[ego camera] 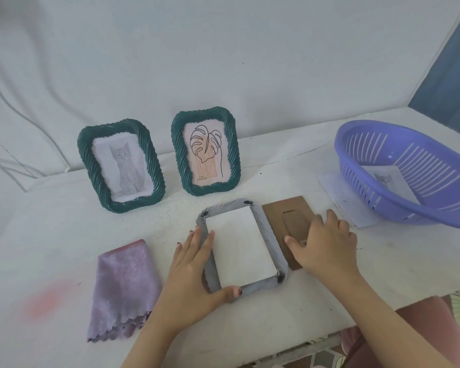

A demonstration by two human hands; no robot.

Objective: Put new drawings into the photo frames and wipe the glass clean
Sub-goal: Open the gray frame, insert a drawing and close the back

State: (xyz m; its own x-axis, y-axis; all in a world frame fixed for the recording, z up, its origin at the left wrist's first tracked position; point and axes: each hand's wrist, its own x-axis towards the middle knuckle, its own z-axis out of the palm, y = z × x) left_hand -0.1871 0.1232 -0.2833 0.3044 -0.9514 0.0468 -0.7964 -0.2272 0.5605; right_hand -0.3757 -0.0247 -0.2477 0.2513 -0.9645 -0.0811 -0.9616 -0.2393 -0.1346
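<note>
A grey frame (268,236) lies face down in the middle of the table, a white sheet (241,247) showing in its open back. My left hand (194,272) lies flat along the frame's left side, thumb at its near edge. A brown backing board (284,212) lies just right of the frame. My right hand (325,241) rests on that board with its fingers bent over it. Two green frames stand upright behind: one with a cat drawing (121,166), one with a leaf drawing (206,152). A folded purple cloth (122,284) lies to the left.
A purple slotted basket (398,197) sits at the right on a white sheet, with a cat drawing (384,179) inside it. A white sheet drapes the wall behind. The table's near edge runs below my forearms, with pink fabric at the lower right.
</note>
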